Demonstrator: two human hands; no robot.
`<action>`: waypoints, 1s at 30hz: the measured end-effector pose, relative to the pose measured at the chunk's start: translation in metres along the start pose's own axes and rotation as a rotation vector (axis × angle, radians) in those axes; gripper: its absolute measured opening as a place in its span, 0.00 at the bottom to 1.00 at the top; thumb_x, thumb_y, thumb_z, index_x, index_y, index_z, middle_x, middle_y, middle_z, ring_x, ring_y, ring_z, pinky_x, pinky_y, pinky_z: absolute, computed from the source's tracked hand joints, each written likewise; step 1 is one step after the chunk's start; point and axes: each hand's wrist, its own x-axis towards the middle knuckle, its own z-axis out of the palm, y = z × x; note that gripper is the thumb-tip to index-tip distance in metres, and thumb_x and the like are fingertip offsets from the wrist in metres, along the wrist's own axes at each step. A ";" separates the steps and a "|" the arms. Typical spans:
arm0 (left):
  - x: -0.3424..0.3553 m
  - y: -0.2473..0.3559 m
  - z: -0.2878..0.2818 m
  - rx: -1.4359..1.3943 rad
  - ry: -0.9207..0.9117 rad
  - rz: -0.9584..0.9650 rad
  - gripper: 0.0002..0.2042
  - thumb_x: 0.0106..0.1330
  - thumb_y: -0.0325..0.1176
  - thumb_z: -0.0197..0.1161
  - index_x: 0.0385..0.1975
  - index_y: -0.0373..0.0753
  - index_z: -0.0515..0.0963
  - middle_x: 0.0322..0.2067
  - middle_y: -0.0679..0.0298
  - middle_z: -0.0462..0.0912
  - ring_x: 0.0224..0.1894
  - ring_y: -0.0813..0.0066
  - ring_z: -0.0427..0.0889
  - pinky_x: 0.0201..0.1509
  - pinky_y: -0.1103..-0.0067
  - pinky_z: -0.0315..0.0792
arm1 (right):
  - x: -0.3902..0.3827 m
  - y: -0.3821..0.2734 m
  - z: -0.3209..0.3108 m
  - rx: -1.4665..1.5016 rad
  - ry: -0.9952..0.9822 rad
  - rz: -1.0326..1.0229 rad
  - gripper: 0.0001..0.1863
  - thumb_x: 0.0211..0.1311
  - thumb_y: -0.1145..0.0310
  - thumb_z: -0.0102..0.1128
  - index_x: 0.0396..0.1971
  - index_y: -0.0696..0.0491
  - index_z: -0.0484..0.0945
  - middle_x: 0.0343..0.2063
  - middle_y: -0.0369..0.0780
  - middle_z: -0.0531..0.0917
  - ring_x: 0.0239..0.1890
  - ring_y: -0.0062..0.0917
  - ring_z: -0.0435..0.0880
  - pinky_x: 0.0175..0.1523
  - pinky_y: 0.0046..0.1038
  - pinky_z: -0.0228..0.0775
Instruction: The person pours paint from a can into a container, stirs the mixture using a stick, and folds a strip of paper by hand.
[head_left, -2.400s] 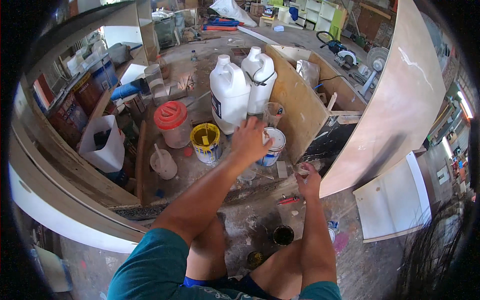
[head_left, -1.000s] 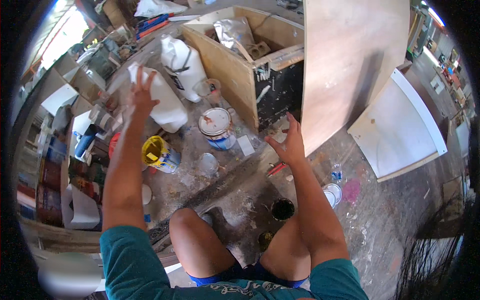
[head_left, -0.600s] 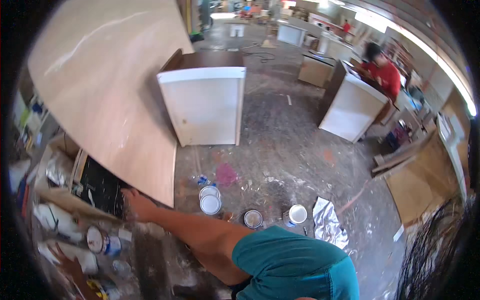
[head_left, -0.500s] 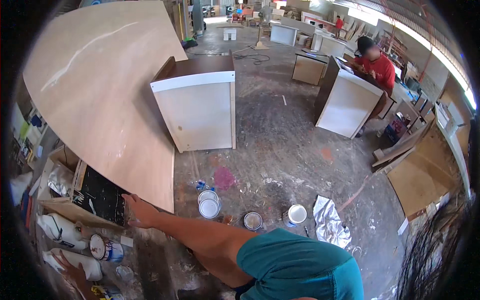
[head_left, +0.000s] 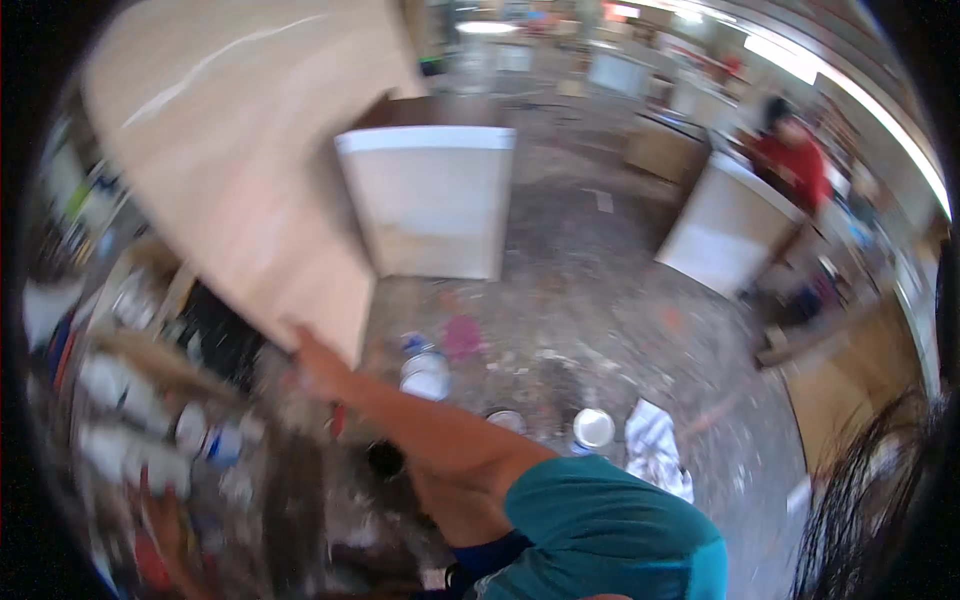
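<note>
My right hand (head_left: 318,365) is at the lower edge of a large plywood sheet (head_left: 240,190) that leans on the left. Its fingers close on that edge, though motion smears them. At the lower left, my left hand (head_left: 165,525) is blurred, fingers pointing up beside a white plastic jug (head_left: 135,455). Something red (head_left: 150,560) lies close by that hand; I cannot make out whether it is held. A paint can (head_left: 195,430) stands beside the jug. Below my right forearm is a dark round opening (head_left: 385,458), perhaps a can.
A white-fronted cabinet (head_left: 430,205) stands beside the sheet. On the floor are several cans, including a white-topped one (head_left: 593,428), and a crumpled silver sheet (head_left: 655,450). A person in red (head_left: 795,165) works behind another cabinet (head_left: 730,225). A wooden box (head_left: 150,350) sits at left.
The view has shifted and blurred, so the scene sits differently in it. My right hand stays at the plywood edge. The dark round opening now shows under my forearm, and red shows by my left hand.
</note>
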 end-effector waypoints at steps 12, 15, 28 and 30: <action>-0.113 0.135 -0.027 -0.505 0.281 0.316 0.28 0.65 0.40 0.72 0.64 0.44 0.72 0.75 0.47 0.60 0.76 0.45 0.60 0.77 0.58 0.57 | 0.006 -0.013 0.010 0.141 0.021 -0.261 0.48 0.61 0.72 0.73 0.78 0.47 0.53 0.67 0.46 0.70 0.47 0.35 0.83 0.47 0.33 0.83; -0.126 0.143 -0.028 -0.556 0.125 0.191 0.25 0.66 0.39 0.71 0.62 0.42 0.73 0.73 0.47 0.63 0.74 0.46 0.64 0.75 0.60 0.61 | -0.008 -0.052 0.022 0.145 -0.028 -0.365 0.49 0.63 0.73 0.71 0.79 0.45 0.50 0.69 0.49 0.66 0.48 0.36 0.80 0.46 0.33 0.83; -0.124 0.155 -0.026 -0.723 0.062 0.353 0.19 0.70 0.38 0.66 0.57 0.40 0.75 0.57 0.53 0.77 0.61 0.49 0.77 0.67 0.61 0.71 | -0.003 -0.059 0.034 0.063 -0.067 -0.239 0.48 0.64 0.73 0.68 0.79 0.43 0.50 0.69 0.50 0.67 0.50 0.38 0.81 0.47 0.37 0.79; -0.123 0.153 -0.027 -0.724 0.060 0.354 0.18 0.70 0.38 0.66 0.56 0.40 0.75 0.56 0.52 0.78 0.60 0.49 0.77 0.67 0.61 0.71 | -0.003 -0.056 0.033 0.022 -0.056 -0.220 0.48 0.64 0.73 0.68 0.79 0.43 0.49 0.69 0.50 0.68 0.51 0.38 0.82 0.48 0.37 0.79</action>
